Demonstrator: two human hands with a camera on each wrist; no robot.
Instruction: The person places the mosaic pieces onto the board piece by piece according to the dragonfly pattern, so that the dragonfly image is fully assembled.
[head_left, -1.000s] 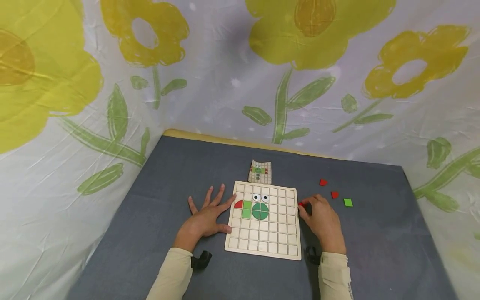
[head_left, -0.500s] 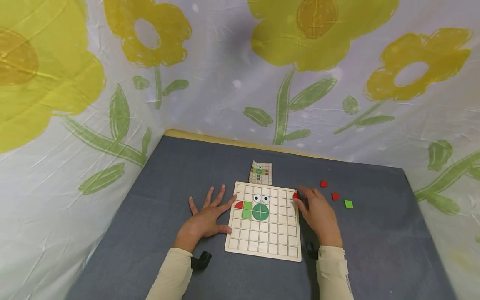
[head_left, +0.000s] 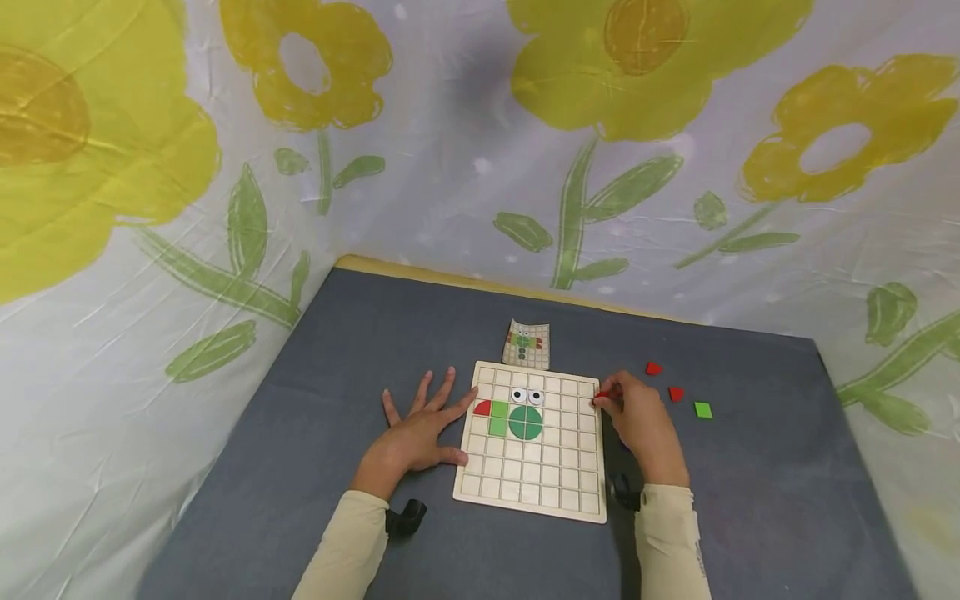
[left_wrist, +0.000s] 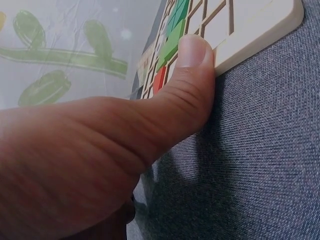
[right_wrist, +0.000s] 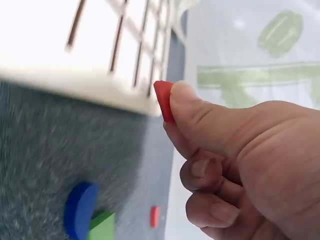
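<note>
A square wooden grid board point(head_left: 525, 483) lies on the dark table. Spread wide, the fingers of my left hand point(head_left: 411, 442) reach its left edge, and the left thumb point(left_wrist: 192, 52) presses on the rim. My right hand point(head_left: 643, 429) is at the upper right edge, pinching a small red tile point(right_wrist: 164, 101) between thumb and index finger. The tile is seen nearly edge-on, right by the rim. On the board sit two eye tiles point(head_left: 527, 397), a dark green circle made of quarters point(head_left: 526, 422), light green tiles point(head_left: 498, 419) and a red quarter-circle point(head_left: 482, 407).
A pattern card point(head_left: 536, 358) stands behind the board. To the right lie two red tiles point(head_left: 654, 368) and a green square tile point(head_left: 702, 410). The right wrist view also shows a blue tile point(right_wrist: 80, 210) beside a green one point(right_wrist: 102, 227). A flowered cloth wall point(head_left: 465, 208) encloses the table.
My right hand has lifted the red tile from beside the board toward its upper right edge and turned it in the fingers. The left hand stays in place; the view shifts slightly.
</note>
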